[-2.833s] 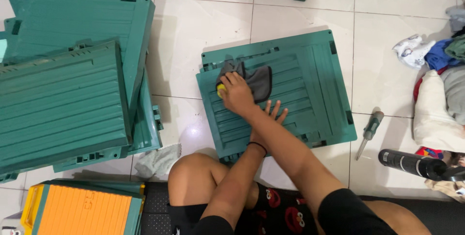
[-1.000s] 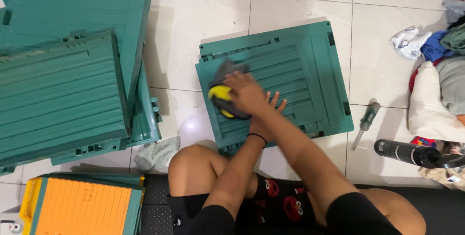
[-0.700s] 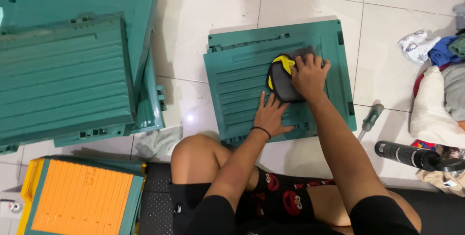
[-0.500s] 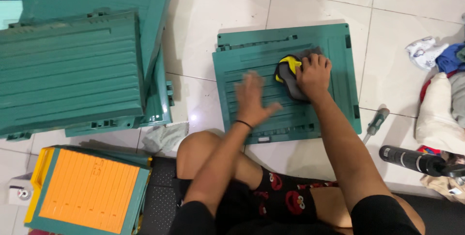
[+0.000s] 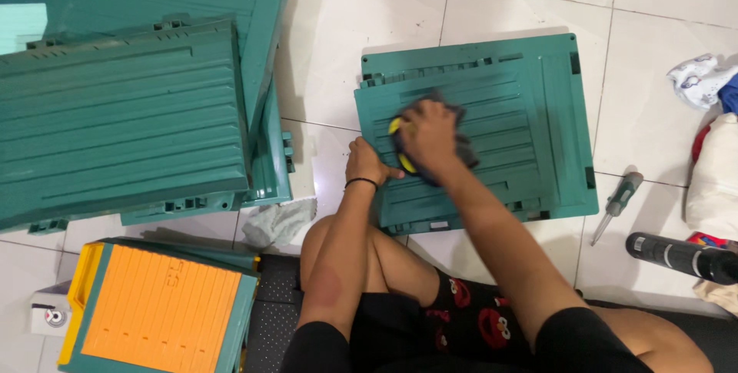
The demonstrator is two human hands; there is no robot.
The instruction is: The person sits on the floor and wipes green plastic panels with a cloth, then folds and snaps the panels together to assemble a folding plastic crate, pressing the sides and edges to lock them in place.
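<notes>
My right hand [image 5: 427, 136] is pressed palm-down on a dark grey cloth [image 5: 460, 150] with a yellow sponge [image 5: 397, 146] bunched under it; the fingers are curled over the wad, clamping it flat against the green plastic panel [image 5: 523, 112]. The yellow edge shows just left of the knuckles, and the grey cloth spills out to the right of and beyond the palm. I cannot tell how much of the wad is sponge.

The panel lies flat on the white tiled floor [image 5: 361, 27], ribbed face up. Its long axis runs left to right across my view, slightly rotated so the right end sits a little farther from me. The ribs run along that same axis. My grip sits on the left half of the panel, near its left edge.

My left hand [image 5: 366, 162], with a black band on its wrist, rests just left of the grip at the panel's left edge, fingers closed loosely, thumb toward the wad; it braces the edge and holds nothing that I can see.

Well left of the grip: a stack of green panels [image 5: 123, 119]. Near my left knee, a crumpled pale rag [image 5: 280, 223] and an orange-topped panel [image 5: 154, 311]. Right of the grip, beyond the panel's edge, a screwdriver [image 5: 615, 205] lies on the floor, and nearer me a black cylinder [image 5: 680, 256].
</notes>
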